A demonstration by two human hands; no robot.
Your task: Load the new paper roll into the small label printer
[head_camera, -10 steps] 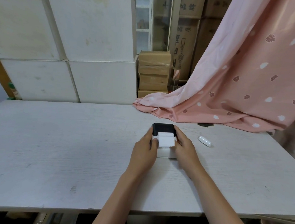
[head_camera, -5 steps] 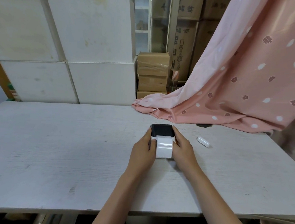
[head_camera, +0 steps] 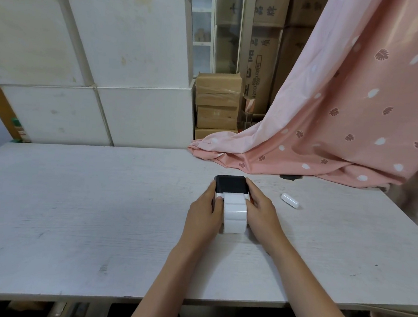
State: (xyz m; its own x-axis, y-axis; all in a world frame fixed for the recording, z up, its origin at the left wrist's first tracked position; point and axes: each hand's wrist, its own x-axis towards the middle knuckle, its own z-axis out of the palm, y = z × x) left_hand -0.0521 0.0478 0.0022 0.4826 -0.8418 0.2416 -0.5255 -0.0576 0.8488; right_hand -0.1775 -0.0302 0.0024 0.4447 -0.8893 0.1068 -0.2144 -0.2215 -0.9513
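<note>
The small label printer [head_camera: 231, 184] rests on the white table [head_camera: 74, 210], its black top facing up. A strip of white label paper [head_camera: 234, 214] comes out of its near side and runs toward me over the table. My left hand [head_camera: 205, 211] holds the printer's left side, thumb on the paper's edge. My right hand [head_camera: 261, 210] grips the printer's right side. The white lower body of the printer is mostly hidden by my hands and the paper.
A small white cylinder [head_camera: 290, 201] lies on the table right of the printer. Pink patterned cloth [head_camera: 330, 133] drapes onto the table's far right. White boxes [head_camera: 124, 76] and cardboard boxes [head_camera: 217, 104] stand behind the table.
The white paper, first a short flap at the printer, now lies stretched out toward me as a longer strip. Both hands stayed at the printer's sides.
</note>
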